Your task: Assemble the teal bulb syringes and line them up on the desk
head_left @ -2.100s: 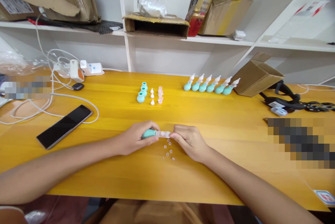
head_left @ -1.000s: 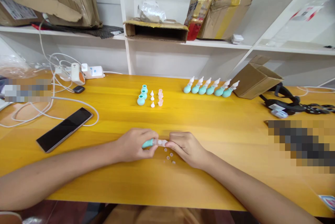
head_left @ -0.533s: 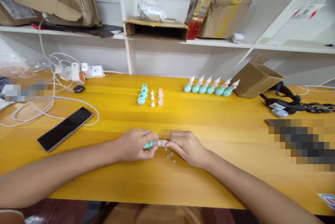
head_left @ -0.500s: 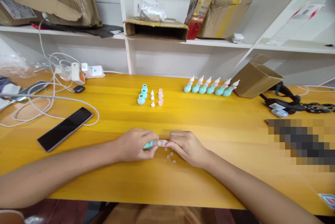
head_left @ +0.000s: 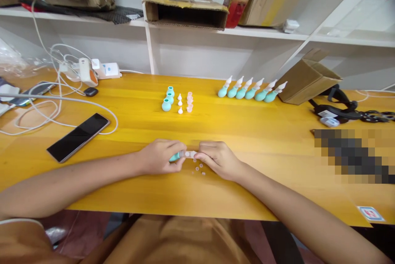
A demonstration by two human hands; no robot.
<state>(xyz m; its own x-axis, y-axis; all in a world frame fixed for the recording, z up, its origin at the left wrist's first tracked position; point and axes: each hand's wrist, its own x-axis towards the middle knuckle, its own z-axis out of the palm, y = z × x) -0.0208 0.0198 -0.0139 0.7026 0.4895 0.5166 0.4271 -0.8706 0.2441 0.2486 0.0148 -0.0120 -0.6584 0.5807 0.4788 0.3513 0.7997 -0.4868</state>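
My left hand [head_left: 163,157] is closed around a teal squeeze bulb [head_left: 174,157], apparently part of a nasal aspirator. From the bulb a translucent pinkish connector [head_left: 187,154] reaches across to my right hand [head_left: 217,159], whose thumb and fingers pinch its far end; what else they cover is hidden. Several tiny pale rings [head_left: 197,168] lie on the table just below the hands. Further back stand three open teal bulbs [head_left: 166,105], three small white pointed tips [head_left: 180,110] and a short column of pink cups [head_left: 189,108].
Several assembled teal aspirators [head_left: 249,92] line up at the back right, beside an open cardboard box [head_left: 304,82]. On the left lie a phone [head_left: 77,137] and tangled white cables [head_left: 58,109]. Black straps [head_left: 335,107] rest at the right. A shelf [head_left: 265,33] spans the back.
The camera has tilted downward, so the whole scene sits higher in the picture. Both hands keep the same grip on the bulb and connector, with hardly any movement over the table.
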